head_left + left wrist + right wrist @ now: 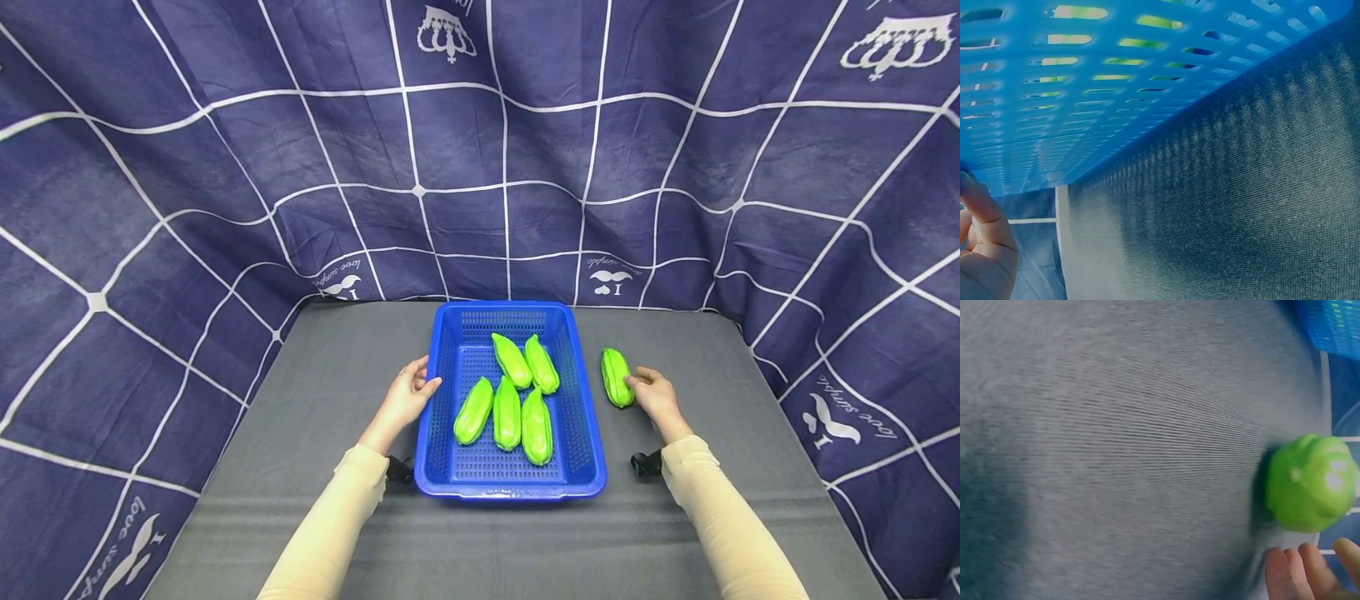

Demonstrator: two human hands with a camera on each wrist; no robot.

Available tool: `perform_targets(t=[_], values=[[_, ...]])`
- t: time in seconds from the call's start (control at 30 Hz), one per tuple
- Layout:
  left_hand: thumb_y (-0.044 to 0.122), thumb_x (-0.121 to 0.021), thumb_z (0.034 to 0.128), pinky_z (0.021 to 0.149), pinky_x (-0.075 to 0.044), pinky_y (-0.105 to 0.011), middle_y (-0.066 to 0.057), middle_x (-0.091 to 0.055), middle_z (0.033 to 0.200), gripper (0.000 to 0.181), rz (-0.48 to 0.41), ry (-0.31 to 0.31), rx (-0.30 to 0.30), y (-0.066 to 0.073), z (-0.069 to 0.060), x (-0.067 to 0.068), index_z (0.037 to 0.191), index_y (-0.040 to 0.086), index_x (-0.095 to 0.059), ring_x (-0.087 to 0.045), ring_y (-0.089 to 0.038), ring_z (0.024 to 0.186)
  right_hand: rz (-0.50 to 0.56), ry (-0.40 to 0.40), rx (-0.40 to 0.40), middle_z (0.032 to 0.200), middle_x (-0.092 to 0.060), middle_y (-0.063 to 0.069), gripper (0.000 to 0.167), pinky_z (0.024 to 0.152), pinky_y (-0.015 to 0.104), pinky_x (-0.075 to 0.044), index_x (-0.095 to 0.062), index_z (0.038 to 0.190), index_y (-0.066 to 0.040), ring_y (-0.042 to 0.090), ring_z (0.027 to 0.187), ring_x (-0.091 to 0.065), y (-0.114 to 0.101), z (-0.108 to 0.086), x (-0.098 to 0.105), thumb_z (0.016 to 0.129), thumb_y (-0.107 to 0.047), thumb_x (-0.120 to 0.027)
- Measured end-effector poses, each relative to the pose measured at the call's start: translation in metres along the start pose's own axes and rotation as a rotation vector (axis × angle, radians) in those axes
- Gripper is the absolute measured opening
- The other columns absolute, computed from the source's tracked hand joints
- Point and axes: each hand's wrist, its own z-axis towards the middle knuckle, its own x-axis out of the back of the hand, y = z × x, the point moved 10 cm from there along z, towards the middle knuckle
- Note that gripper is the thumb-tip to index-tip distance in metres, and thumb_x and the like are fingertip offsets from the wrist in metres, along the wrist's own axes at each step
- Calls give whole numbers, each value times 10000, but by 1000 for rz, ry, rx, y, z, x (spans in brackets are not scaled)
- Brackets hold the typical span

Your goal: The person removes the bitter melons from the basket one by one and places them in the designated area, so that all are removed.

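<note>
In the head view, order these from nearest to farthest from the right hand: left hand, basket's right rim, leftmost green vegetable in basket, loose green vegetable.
1. Loose green vegetable, beside the right hand.
2. Basket's right rim, farther left.
3. Leftmost green vegetable, inside the basket.
4. Left hand, at the basket's left side.

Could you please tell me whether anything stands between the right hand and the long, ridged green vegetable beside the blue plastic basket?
Nothing visible does; the right hand is close beside the vegetable, outside the basket.
</note>
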Motion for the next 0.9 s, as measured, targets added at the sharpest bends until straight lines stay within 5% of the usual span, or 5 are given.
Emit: perform_targets(t=[0.27, 0.9], values=[[110, -609, 970, 908, -527, -485, -264, -591, 1205, 538, 1, -11, 4, 1, 0, 0, 1439, -66, -411, -638, -339, 1016, -24, 76, 83, 1478, -408, 304, 569, 1142, 520, -326, -343, 1481, 56, 434, 1384, -378, -36, -7, 19, 1009, -219, -500], [94, -622, 961, 881, -534, -464, -258, -597, 1171, 538, 2, -4, -19, 3, 0, 0, 1427, -79, -419, -645, -333, 993, 22, 57, 228, 1515, -418, 215, 582, 1140, 470, -360, -384, 1484, -2, 367, 1408, -394, -119, -20, 18, 989, -249, -563]])
